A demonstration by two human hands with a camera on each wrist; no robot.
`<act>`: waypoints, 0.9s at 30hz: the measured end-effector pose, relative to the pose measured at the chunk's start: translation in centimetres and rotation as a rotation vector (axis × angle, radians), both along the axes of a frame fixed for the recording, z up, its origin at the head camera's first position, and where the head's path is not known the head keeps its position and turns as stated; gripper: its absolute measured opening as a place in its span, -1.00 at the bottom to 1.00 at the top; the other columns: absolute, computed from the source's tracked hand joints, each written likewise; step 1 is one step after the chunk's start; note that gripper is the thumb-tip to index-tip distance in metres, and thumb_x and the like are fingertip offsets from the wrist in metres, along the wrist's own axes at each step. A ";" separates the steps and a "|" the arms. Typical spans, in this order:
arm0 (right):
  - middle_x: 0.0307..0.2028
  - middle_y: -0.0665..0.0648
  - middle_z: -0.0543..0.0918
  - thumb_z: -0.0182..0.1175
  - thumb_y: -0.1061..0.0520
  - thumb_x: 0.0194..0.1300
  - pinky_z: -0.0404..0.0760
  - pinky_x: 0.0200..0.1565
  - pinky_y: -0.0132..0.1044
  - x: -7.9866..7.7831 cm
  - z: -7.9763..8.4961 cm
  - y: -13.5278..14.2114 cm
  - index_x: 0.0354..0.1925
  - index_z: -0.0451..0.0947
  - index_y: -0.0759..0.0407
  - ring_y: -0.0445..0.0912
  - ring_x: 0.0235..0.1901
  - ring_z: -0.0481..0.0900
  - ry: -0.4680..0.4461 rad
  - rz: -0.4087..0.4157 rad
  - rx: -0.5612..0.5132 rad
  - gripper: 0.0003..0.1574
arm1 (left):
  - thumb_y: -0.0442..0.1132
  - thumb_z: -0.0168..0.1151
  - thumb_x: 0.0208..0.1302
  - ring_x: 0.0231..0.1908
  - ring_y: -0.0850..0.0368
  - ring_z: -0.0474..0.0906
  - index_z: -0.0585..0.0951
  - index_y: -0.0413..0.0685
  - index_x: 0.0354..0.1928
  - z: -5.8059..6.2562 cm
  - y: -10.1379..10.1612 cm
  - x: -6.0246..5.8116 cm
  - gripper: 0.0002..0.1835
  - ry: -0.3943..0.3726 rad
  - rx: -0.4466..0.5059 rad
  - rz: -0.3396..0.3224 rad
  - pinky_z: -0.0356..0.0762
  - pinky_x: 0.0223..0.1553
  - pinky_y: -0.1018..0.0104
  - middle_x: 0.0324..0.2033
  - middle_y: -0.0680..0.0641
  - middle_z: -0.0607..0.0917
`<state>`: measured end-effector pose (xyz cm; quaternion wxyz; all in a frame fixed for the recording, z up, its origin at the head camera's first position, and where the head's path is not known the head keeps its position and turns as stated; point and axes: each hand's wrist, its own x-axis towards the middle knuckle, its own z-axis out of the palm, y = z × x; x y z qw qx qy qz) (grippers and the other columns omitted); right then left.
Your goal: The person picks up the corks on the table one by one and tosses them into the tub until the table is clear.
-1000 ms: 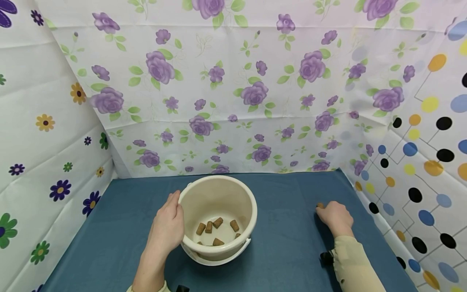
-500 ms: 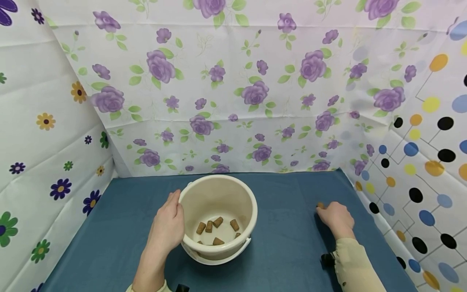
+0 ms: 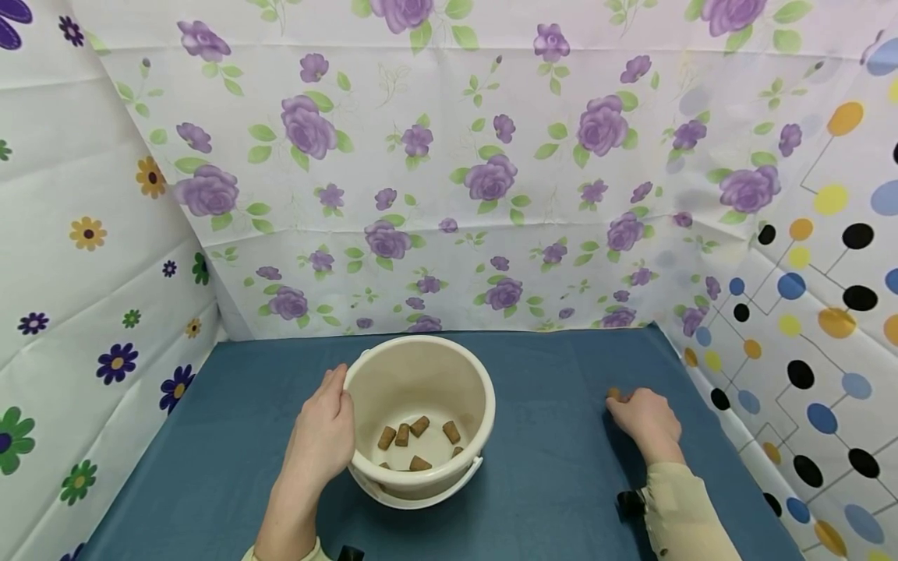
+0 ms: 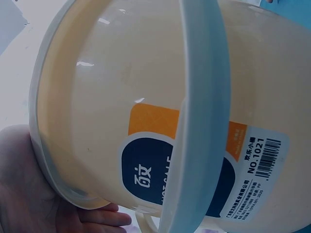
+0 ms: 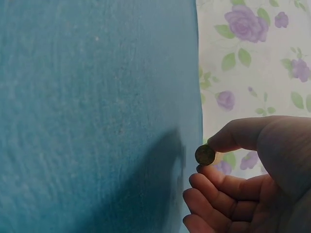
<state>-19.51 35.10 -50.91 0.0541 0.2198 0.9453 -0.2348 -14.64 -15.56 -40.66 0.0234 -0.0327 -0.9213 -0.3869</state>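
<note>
A cream plastic bucket (image 3: pixel 419 389) stands upright on the blue cloth, and several short brown corks (image 3: pixel 418 426) lie on its bottom. Flat against the bucket's left side near the rim rests my left hand (image 3: pixel 321 432), its fingers fairly straight. In the left wrist view the bucket's pale handle (image 4: pixel 201 116) crosses its labelled wall, and my palm touches the rim. Over at the right, my right hand (image 3: pixel 645 421) pinches one cork (image 5: pixel 205 155) between thumb and forefinger, just above the cloth. Its other fingers are bent and hold nothing.
Blue cloth (image 3: pixel 547 436) covers the table. A purple-flowered sheet (image 3: pixel 449 179) hangs along the back edge, a flower-print sheet (image 3: pixel 91 257) on the left, and a dotted sheet (image 3: pixel 807 327) on the right.
Both hands and the bucket stay nearly in place. The cork in my right hand shifts very slightly.
</note>
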 end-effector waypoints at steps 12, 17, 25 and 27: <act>-0.15 0.31 0.71 0.16 -0.23 0.51 0.53 -0.51 -0.11 1.2 0.9 -1.2 0.01 0.69 0.24 0.03 -0.43 0.61 0.071 0.017 -0.037 -0.44 | -0.15 -0.34 0.77 0.65 -0.27 -0.05 0.14 -0.27 0.68 -0.1 0.0 0.0 -0.40 0.002 -0.002 0.001 -0.04 0.60 -0.27 0.64 -0.35 0.15; -0.20 0.24 0.71 0.19 -0.23 0.52 0.49 -0.47 -0.13 1.7 1.8 -2.6 -0.06 0.70 0.19 0.02 -0.41 0.59 0.119 0.038 -0.075 -0.49 | -0.14 -0.36 0.77 0.66 -0.23 -0.07 0.12 -0.25 0.69 -0.1 -0.1 -0.2 -0.39 0.003 0.001 0.006 -0.06 0.61 -0.25 0.65 -0.32 0.13; 0.01 0.30 0.75 0.22 -0.24 0.52 0.69 -0.25 0.06 2.5 4.1 -5.1 0.14 0.71 0.24 0.06 -0.23 0.70 0.199 0.114 -0.105 -0.39 | -0.15 -0.34 0.77 0.66 -0.24 -0.06 0.13 -0.27 0.68 -0.1 0.0 -0.1 -0.39 0.009 -0.002 0.007 -0.05 0.61 -0.26 0.64 -0.33 0.14; -0.01 0.28 0.76 0.23 -0.23 0.52 0.70 -0.27 0.05 2.6 4.9 -5.7 0.14 0.72 0.24 0.04 -0.25 0.71 0.219 0.135 -0.109 -0.40 | -0.16 -0.34 0.77 0.66 -0.24 -0.06 0.13 -0.28 0.68 -0.1 0.0 -0.1 -0.40 0.011 -0.003 0.006 -0.05 0.61 -0.26 0.64 -0.33 0.14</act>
